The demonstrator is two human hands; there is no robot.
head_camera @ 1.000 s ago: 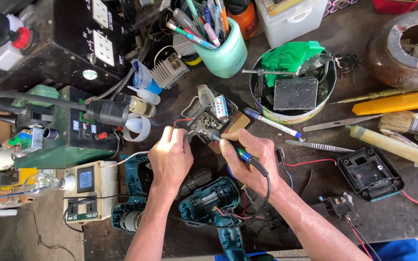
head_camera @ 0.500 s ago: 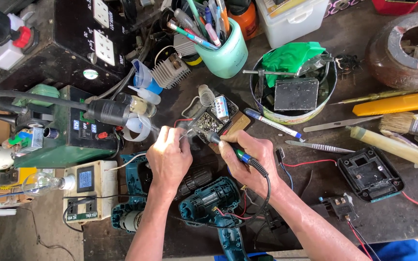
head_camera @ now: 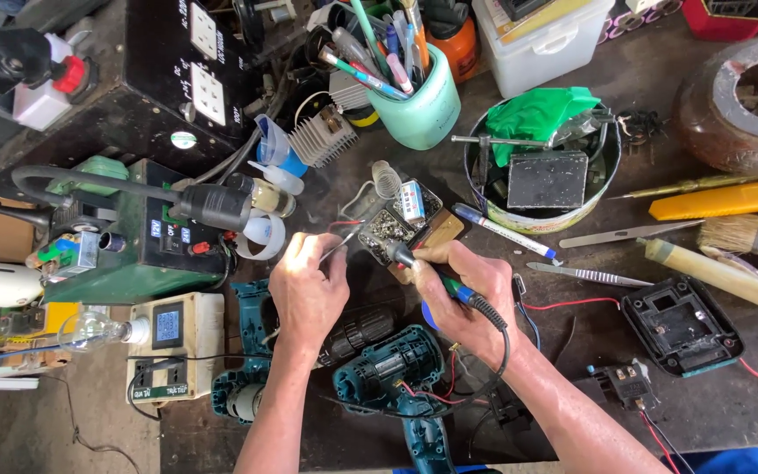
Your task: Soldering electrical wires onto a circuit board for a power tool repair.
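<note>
My right hand [head_camera: 460,290] grips a soldering iron [head_camera: 436,276] with a blue-green handle; its tip points up-left toward a small tin of solder bits [head_camera: 401,219]. My left hand [head_camera: 309,285] pinches a thin wire [head_camera: 337,250] close to the iron's tip, with a red wire [head_camera: 344,225] curving just above. Under both hands lies an opened teal cordless drill [head_camera: 388,373] with its motor and red wires exposed.
A green cup of pens [head_camera: 414,96] and a round tin with a black block and green cloth [head_camera: 541,171] stand behind. A green soldering station [head_camera: 146,237] and a white meter box [head_camera: 173,338] sit left. A black battery base [head_camera: 682,325], brush and yellow knife lie right.
My left hand has shifted slightly with the thin wire near the iron's tip. My right hand keeps the iron in nearly the same place.
</note>
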